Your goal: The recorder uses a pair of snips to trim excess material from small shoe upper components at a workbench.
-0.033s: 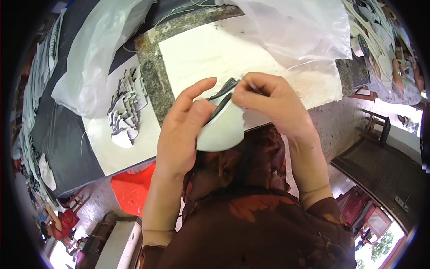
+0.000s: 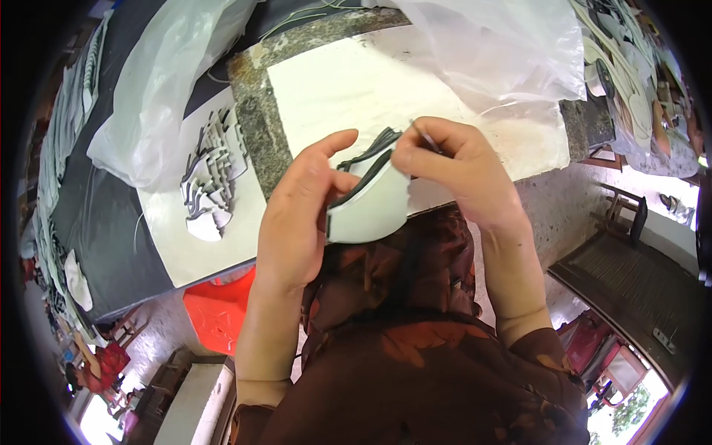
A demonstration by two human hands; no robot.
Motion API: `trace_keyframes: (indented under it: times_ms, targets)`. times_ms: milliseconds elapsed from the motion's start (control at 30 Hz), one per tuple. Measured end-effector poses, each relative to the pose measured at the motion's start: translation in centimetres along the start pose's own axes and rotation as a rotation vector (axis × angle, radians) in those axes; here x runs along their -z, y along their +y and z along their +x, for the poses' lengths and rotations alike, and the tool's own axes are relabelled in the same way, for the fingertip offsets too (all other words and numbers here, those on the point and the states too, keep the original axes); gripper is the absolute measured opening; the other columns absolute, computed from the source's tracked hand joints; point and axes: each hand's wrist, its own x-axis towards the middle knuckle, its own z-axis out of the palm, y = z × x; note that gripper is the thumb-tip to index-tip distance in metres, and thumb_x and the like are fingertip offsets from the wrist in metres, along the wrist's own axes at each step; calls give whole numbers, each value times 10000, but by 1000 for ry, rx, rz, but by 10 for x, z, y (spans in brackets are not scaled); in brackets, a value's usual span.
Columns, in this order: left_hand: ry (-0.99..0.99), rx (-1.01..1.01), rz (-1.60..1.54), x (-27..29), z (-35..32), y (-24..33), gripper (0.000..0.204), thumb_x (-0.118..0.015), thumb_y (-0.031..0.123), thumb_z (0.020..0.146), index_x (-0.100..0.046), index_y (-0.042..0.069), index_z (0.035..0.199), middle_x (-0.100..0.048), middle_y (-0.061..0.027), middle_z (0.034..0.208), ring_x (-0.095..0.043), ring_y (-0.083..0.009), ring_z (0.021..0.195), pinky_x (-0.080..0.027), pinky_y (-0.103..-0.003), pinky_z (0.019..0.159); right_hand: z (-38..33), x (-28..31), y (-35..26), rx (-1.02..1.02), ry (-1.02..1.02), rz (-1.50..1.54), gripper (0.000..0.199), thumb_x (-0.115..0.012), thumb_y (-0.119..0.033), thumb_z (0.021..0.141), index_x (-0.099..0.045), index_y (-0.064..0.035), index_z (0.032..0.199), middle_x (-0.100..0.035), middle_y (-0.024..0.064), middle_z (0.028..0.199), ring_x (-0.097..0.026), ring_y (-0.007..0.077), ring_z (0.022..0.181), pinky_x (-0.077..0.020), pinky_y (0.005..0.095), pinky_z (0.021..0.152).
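Observation:
A pale, curved piece with dark edging (image 2: 371, 211), like a cut part of a shoe upper, is held up in front of my body. More dark-edged layers (image 2: 374, 147) fan out behind its upper edge. My left hand (image 2: 300, 204) grips its left side, thumb at the dark edge and index finger stretched out above. The piece's upper right corner is pinched between the thumb and fingers of my right hand (image 2: 452, 163). A thin dark stick-like thing (image 2: 424, 135) shows among the right fingers; its kind is unclear.
Several similar dark-edged pieces (image 2: 211, 178) lie overlapped on a white board (image 2: 167, 248) at the left. Beyond my hands, a white sheet (image 2: 334, 81) covers a worn stone slab (image 2: 256, 96). Clear plastic bags (image 2: 504, 52) lie at the back; something red (image 2: 219, 315) is below the table edge.
My left thumb has shifted along the dark edge, and the pale piece has moved up slightly. The right hand has moved a little to the right, still pinching the corner.

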Motion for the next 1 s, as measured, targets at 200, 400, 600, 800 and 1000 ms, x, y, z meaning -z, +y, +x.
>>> trace_keyframes:
  times_ms: [200, 400, 600, 800, 1000]
  targets:
    - [-2, 157, 19, 32, -13, 0, 643, -337, 472, 1144, -697, -60, 1138, -726, -72, 843, -646, -105, 735, -517, -242, 724, 2, -1, 4, 30, 16, -26, 117, -713, -126, 940, -675, -30, 886, -626, -18, 841, -545, 68, 811, -432, 245, 756]
    - [72, 55, 260, 31, -16, -3, 157, -739, 160, 991, -731, 5, 973, -636, 42, 763, -555, -26, 689, -474, -208, 637, 7, -8, 7, 62, 11, -61, 112, -711, -115, 940, -668, -24, 891, -633, -19, 842, -548, 65, 808, -430, 237, 745]
    - [174, -36, 391, 41, -30, 2, 156, -709, 140, 1001, -706, -8, 955, -614, 50, 764, -512, -22, 676, -407, -206, 610, 4, -24, 9, 65, 62, -183, 163, -698, -153, 974, -709, 8, 955, -613, -45, 817, -509, 40, 765, -422, 222, 696]
    - [454, -166, 783, 115, -71, 24, 155, -730, 138, 971, -718, -10, 1016, -678, -37, 791, -614, -97, 754, -494, -260, 696, -15, -13, 7, 131, -47, -537, 141, -624, -101, 1007, -721, 1, 1019, -609, 21, 825, -527, 110, 760, -427, 259, 712]
    - [658, -482, 1477, 164, -82, 37, 455, -794, 162, 881, -677, 44, 1305, -675, -149, 1246, -617, -299, 1158, -487, -425, 996, -9, -28, 10, 236, -156, -604, 116, -620, -68, 981, -718, -11, 1005, -615, 79, 828, -571, 195, 774, -445, 296, 723]
